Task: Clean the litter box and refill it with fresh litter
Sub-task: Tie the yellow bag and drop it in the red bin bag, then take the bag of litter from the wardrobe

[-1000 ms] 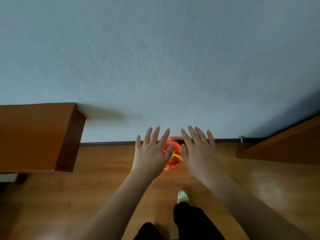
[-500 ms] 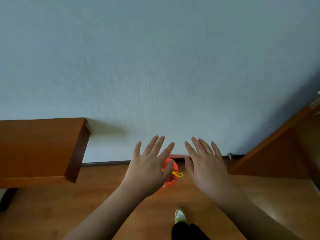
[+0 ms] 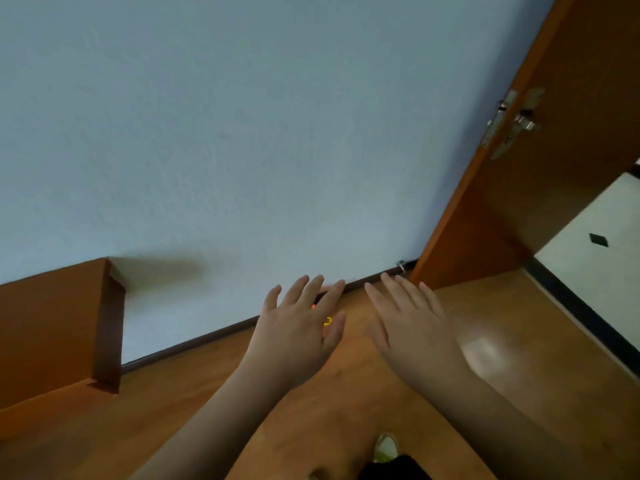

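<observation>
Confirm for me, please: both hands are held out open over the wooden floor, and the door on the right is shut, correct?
Not quite. The head view shows the door standing open, with pale tiled floor visible past it. The rest holds: left hand and right hand are held out open over the wooden floor.

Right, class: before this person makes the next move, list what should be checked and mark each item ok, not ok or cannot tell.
1. Left hand free, fingers straight: ok.
2. Right hand free, fingers straight: ok.
3. Litter box in view: not ok.
4. Fresh litter in view: not ok.
5. Orange object behind left hand identified: cannot tell, mostly hidden.
6. Door on the right open: ok.
</observation>
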A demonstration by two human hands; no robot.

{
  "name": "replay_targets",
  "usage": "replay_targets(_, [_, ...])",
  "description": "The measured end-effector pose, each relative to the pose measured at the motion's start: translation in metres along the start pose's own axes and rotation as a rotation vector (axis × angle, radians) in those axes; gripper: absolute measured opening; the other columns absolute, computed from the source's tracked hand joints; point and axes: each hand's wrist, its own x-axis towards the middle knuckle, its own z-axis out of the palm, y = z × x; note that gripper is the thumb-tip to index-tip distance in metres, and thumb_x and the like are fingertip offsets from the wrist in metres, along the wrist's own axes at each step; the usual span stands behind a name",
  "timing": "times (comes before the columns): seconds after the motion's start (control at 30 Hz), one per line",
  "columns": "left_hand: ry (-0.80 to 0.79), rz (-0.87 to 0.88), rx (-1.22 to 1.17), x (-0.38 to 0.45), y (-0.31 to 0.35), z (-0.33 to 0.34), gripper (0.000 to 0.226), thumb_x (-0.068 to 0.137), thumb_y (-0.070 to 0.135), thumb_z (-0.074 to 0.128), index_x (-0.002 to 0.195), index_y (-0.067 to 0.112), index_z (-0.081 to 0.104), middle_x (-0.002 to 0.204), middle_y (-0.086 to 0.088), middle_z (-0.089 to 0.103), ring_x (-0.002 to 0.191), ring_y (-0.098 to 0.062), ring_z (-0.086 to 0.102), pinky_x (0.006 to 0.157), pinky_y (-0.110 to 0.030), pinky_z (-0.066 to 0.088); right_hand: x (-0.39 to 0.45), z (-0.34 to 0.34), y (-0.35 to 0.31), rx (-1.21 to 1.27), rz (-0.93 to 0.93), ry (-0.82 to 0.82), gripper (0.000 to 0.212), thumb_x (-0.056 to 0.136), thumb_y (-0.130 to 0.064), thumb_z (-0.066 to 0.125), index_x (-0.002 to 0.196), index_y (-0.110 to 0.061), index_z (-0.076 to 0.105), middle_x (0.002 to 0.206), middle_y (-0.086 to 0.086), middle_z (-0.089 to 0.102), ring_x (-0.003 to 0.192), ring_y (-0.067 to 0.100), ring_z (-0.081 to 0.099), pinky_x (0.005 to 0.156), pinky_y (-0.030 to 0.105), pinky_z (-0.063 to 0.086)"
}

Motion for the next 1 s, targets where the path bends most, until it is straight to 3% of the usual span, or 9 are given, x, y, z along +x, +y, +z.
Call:
replay_targets(0.13, [-0.037, 0.125, -0.014, 0.005, 0.036, -0.009, 0.063, 0.093, 0.061, -0.002, 0.152, 0.042, 0.003, 0.163, 0.008, 0.014, 0.15, -0.014, 0.006, 0.121, -0.046, 0.007, -0.033, 0.001, 0.026, -0.017, 0.099, 0.0, 0.051, 0.094, -0.043, 0.031, 0.137, -0.025, 0.051, 0.141, 0.006, 0.052, 0.132, 0.024, 0.047, 0.11, 0.047, 0.032])
replay_targets(0.3, [-0.019, 0.272, -0.044, 0.01, 0.091, -0.01, 0.078, 0.083, 0.065, -0.022, 0.153, 0.042, 0.006, 0.162, 0.01, 0.016, 0.15, -0.014, 0.009, 0.121, -0.049, 0.013, -0.074, -0.003, 0.07, -0.005, 0.243, -0.004, 0.059, 0.094, -0.045, 0.016, 0.137, -0.024, 0.051, 0.139, 0.006, 0.054, 0.13, 0.025, 0.049, 0.108, 0.048, 0.037])
replay_targets(0.43, [-0.074, 0.37, -0.069, 0.012, 0.148, 0.003, 0.085, 0.077, 0.067, -0.03, 0.152, 0.044, 0.005, 0.162, 0.012, 0.012, 0.15, -0.012, 0.006, 0.121, -0.049, 0.01, -0.123, 0.005, 0.111, 0.02, 0.346, -0.034, 0.061, 0.094, -0.046, 0.012, 0.141, -0.025, 0.045, 0.144, 0.005, 0.049, 0.134, 0.024, 0.044, 0.11, 0.045, 0.03])
replay_targets(0.53, [-0.143, 0.44, -0.098, 0.015, 0.2, 0.013, 0.079, 0.08, 0.069, -0.024, 0.15, 0.046, 0.002, 0.162, 0.016, 0.006, 0.15, -0.01, 0.003, 0.121, -0.05, 0.008, -0.163, 0.008, 0.147, 0.043, 0.445, -0.024, 0.06, 0.095, -0.047, 0.012, 0.145, -0.026, 0.04, 0.147, 0.005, 0.044, 0.138, 0.023, 0.038, 0.113, 0.043, 0.025])
replay_targets(0.73, [-0.167, 0.677, 0.017, 0.01, 0.307, 0.036, 0.067, 0.091, 0.063, -0.007, 0.152, 0.042, 0.012, 0.161, 0.01, 0.018, 0.149, -0.014, 0.012, 0.12, -0.043, 0.006, -0.248, 0.015, 0.212, 0.117, 0.639, -0.004, 0.066, 0.091, -0.049, 0.001, 0.152, -0.03, 0.02, 0.156, -0.001, 0.029, 0.145, 0.02, 0.022, 0.116, 0.037, 0.008])
replay_targets(0.87, [-0.097, 0.803, 0.128, -0.002, 0.361, 0.059, 0.055, 0.101, 0.059, 0.015, 0.149, 0.037, 0.031, 0.156, 0.003, 0.035, 0.146, -0.02, 0.027, 0.116, -0.048, 0.015, -0.298, 0.016, 0.243, 0.131, 0.76, 0.022, 0.067, 0.092, -0.05, -0.004, 0.151, -0.032, 0.021, 0.156, 0.0, 0.029, 0.146, 0.022, 0.022, 0.118, 0.04, 0.01])
replay_targets(1.0, [-0.119, 0.92, 0.146, -0.01, 0.409, 0.074, 0.058, 0.101, 0.06, 0.014, 0.149, 0.034, 0.032, 0.156, 0.0, 0.034, 0.145, -0.021, 0.029, 0.116, -0.049, 0.021, -0.34, 0.023, 0.267, 0.107, 0.893, 0.023, 0.063, 0.096, -0.053, 0.003, 0.147, -0.031, 0.032, 0.151, 0.001, 0.039, 0.142, 0.023, 0.031, 0.116, 0.042, 0.016])
